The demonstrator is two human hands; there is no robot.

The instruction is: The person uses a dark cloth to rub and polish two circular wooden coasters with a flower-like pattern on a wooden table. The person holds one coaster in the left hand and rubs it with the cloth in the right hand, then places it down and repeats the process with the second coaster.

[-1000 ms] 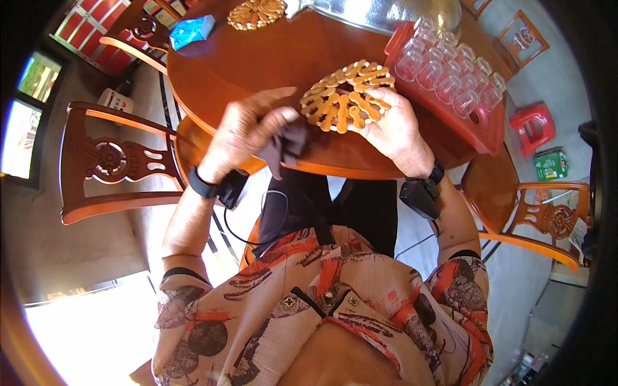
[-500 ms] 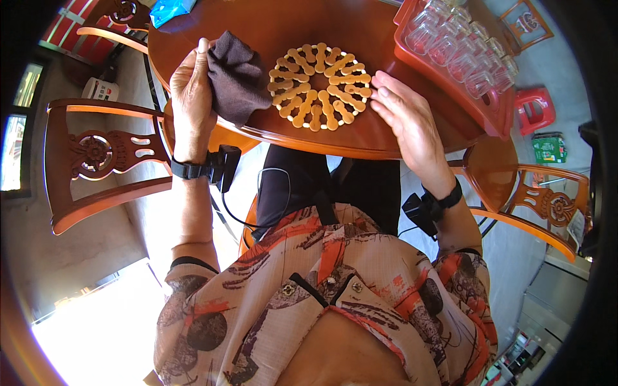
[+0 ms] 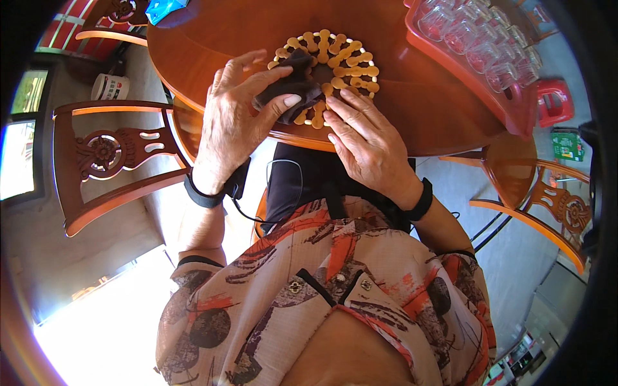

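A round trivet (image 3: pixel 354 60) of tan wooden pieces and pale beads lies near the table's front edge. Over its left part is a crumpled dark brown cloth (image 3: pixel 301 80). My left hand (image 3: pixel 235 112) has the cloth between thumb and forefinger, with its other fingers spread. My right hand (image 3: pixel 370 141) lies over the trivet's near right side, fingers stretched out and fingertips touching its pieces. Its palm holds nothing. The hands and cloth hide the near and left parts of the trivet.
A red tray (image 3: pixel 444 67) of upside-down glass cups (image 3: pixel 483 55) stands at the table's right. A blue packet (image 3: pixel 164 8) lies at the far left. Carved wooden chairs (image 3: pixel 106 151) flank the round table (image 3: pixel 219 32); a red stool (image 3: pixel 555 103) is beyond the tray.
My left hand has brought the cloth rightward and down onto the trivet. My right hand has moved left and nearer, its fingers now over the trivet's near side.
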